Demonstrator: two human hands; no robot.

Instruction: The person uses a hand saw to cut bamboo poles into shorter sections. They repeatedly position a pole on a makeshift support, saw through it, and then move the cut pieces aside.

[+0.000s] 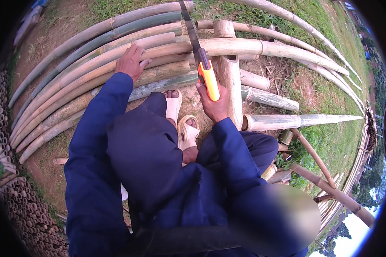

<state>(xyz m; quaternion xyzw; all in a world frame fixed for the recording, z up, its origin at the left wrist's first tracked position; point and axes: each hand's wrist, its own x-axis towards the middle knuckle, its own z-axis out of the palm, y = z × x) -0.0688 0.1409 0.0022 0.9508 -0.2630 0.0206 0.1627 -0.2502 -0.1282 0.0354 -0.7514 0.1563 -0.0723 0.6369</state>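
Note:
A long bamboo pole (238,46) runs across the scene, resting over a short upright bamboo post (230,81). My left hand (131,63) grips this pole from above, fingers over its far side and thumb toward me. In my right hand (214,103) is a hand saw (208,80) with an orange and yellow handle, the fingers closed around it. Its dark blade (191,28) points away from me and crosses above the pole, just left of the post. Whether the teeth touch the bamboo I cannot tell.
Several cut bamboo poles (111,36) lie side by side at the left. More poles (304,122) lie on the grass at the right. A large stack of bamboo (30,214) shows its ends at the lower left. My sandalled feet (188,132) are close below the saw.

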